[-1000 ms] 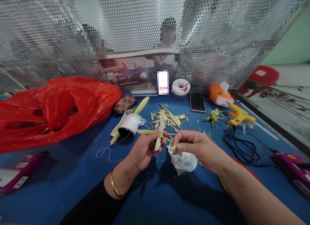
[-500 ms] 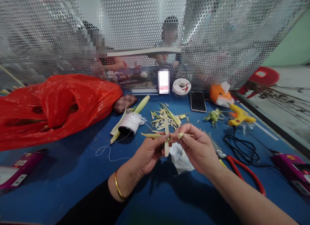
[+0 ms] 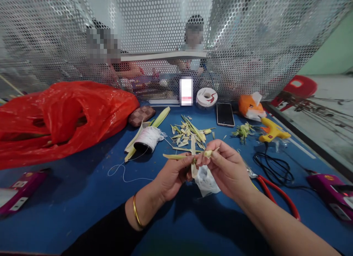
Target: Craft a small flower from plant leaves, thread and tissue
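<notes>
Your left hand [image 3: 175, 178]: slim, smooth, gold-toned bangle [image 3: 135, 212] at the wrist, shiny, rounded. Behind it, your plain black sleeve [image 3: 107, 230] covers the forearm, fitted. Your right hand [image 3: 228, 167] and most of your visible right forearm [image 3: 275, 215]: bare.

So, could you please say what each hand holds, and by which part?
Left hand: crossed pale leaf strips, near their crossing. Right hand: a small pale piece, exact place of hold unclear.
</notes>
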Motion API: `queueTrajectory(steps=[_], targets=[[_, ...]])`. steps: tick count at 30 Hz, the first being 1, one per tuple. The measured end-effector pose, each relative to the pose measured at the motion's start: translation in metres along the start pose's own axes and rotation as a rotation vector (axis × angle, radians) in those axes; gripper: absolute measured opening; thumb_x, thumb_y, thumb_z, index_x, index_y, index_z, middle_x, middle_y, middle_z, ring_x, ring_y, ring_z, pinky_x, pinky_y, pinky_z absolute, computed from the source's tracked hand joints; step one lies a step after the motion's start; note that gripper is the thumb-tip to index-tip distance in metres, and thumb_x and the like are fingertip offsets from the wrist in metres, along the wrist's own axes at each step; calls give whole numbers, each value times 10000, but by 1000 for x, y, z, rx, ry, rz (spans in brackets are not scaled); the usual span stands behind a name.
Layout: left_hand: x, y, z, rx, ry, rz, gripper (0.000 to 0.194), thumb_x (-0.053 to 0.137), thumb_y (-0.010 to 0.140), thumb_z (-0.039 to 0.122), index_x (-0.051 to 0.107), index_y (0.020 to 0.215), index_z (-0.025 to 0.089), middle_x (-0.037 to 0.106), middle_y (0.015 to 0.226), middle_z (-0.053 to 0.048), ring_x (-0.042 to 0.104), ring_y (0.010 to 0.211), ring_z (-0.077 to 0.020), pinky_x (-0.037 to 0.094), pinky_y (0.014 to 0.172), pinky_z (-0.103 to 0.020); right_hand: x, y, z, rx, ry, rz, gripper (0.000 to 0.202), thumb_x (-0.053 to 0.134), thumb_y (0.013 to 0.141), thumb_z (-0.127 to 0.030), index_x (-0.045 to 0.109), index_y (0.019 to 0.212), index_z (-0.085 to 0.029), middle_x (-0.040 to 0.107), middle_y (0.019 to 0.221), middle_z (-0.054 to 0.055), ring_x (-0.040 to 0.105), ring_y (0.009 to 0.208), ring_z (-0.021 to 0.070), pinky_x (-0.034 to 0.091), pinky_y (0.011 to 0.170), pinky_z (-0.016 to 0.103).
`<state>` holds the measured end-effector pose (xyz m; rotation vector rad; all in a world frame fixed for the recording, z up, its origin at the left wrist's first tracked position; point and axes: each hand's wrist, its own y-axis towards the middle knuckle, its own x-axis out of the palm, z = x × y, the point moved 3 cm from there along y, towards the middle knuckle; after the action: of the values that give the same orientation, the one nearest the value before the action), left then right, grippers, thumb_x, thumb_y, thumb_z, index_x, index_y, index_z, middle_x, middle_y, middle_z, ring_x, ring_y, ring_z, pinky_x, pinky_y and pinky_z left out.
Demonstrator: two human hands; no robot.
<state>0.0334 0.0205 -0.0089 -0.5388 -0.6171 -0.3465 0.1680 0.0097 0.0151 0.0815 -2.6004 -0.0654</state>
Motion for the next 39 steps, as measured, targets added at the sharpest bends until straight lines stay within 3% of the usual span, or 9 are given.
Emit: queueTrajectory(steps=[6, 10, 18, 20, 24, 28, 33, 35, 39], targets=[[-3, 1, -11, -52, 54, -44, 267, 823, 678, 321, 658, 771, 133, 568, 624, 15, 444, 505, -60, 288, 482, -198, 6, 0, 1, 131, 10, -54, 234, 777, 736, -351, 600, 741, -198, 622, 556, -38, 288, 364, 34, 263, 392, 203], [-4, 2, -17, -96, 7, 4, 233, 808, 652, 238, 635, 768, 133, 503, 564, 55, 362, 443, -32, 238, 454, -189, 7, 0, 1, 203, -40, -68, 230, 786, 710, -342, 618, 719, -185, 635, 560, -16, 271, 384, 32, 170, 386, 200], [-6, 3, -14, -54, 22, 24, 215, 803, 653, 237, 627, 723, 135, 508, 550, 54, 357, 426, -28, 254, 448, -184, 4, -1, 2, 222, -37, -33, 225, 801, 714, -336, 639, 722, -180, 644, 588, -10, 393, 426, 49, 281, 412, 187], [-6, 5, -9, -16, 90, -2, 251, 803, 692, 322, 647, 702, 125, 519, 551, 36, 395, 451, -44, 285, 466, -194, 4, 0, 2, 184, -12, -32, 205, 785, 742, -322, 634, 741, -183, 654, 613, -19, 409, 415, 45, 355, 438, 195], [-4, 5, 3, 42, 183, -59, 326, 795, 717, 418, 694, 715, 108, 579, 609, -8, 456, 506, -67, 342, 514, -211, 3, 1, -5, 96, 24, -56, 142, 740, 803, -298, 634, 789, -203, 670, 664, -9, 607, 580, 118, 513, 612, 265], [-3, 1, 7, 31, 224, -27, 301, 849, 646, 344, 733, 811, 122, 593, 625, 1, 471, 520, -70, 360, 530, -209, -5, 3, -23, -53, -32, 17, 101, 704, 836, -290, 630, 805, -230, 654, 677, -18, 614, 616, 134, 522, 621, 275], [-3, 1, 5, 1, 225, -7, 280, 869, 595, 320, 753, 770, 135, 615, 604, -1, 480, 512, -66, 368, 534, -205, -25, 14, -43, -186, -51, 145, 133, 779, 758, -279, 665, 788, -218, 650, 693, -31, 620, 634, 97, 530, 668, 219], [-3, 1, 4, -19, 233, -9, 279, 872, 588, 322, 761, 761, 134, 645, 635, -17, 505, 526, -70, 371, 537, -202, -33, 20, -43, -118, -34, 154, 157, 807, 727, -272, 680, 793, -209, 657, 688, -32, 633, 637, 93, 541, 696, 216], [0, 0, 1, -42, 259, -71, 288, 863, 615, 349, 771, 785, 136, 649, 650, -20, 502, 516, -65, 339, 520, -199, -36, 23, -29, 230, 65, 40, 178, 831, 696, -242, 672, 753, -184, 652, 643, -31, 621, 574, 85, 561, 713, 234]])
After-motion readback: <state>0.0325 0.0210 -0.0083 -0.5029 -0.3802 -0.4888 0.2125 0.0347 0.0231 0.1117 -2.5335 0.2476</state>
